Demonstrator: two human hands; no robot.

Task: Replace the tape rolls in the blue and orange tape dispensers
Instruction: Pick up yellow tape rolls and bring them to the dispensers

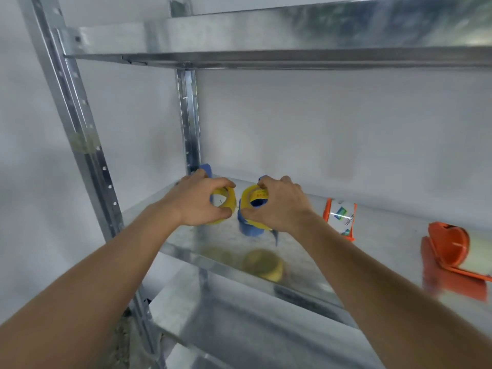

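Note:
My left hand (200, 201) grips a yellow tape roll (229, 206) above the metal shelf (306, 265). A blue part (206, 169) pokes out behind that hand. My right hand (277, 206) grips a blue tape dispenser (249, 227) that carries another yellow roll (253, 194). The two rolls face each other a few centimetres apart. To the right, an orange dispenser (339, 218) with a white printed roll stands on the shelf, and a second orange dispenser (450, 249) with a pale roll lies at the far right.
The shelf is shiny and mirrors the yellow rolls. Another shelf board (266, 57) hangs overhead, and a lower one (239, 336) sits beneath. Steel uprights (80, 134) stand at the left, with a white wall behind.

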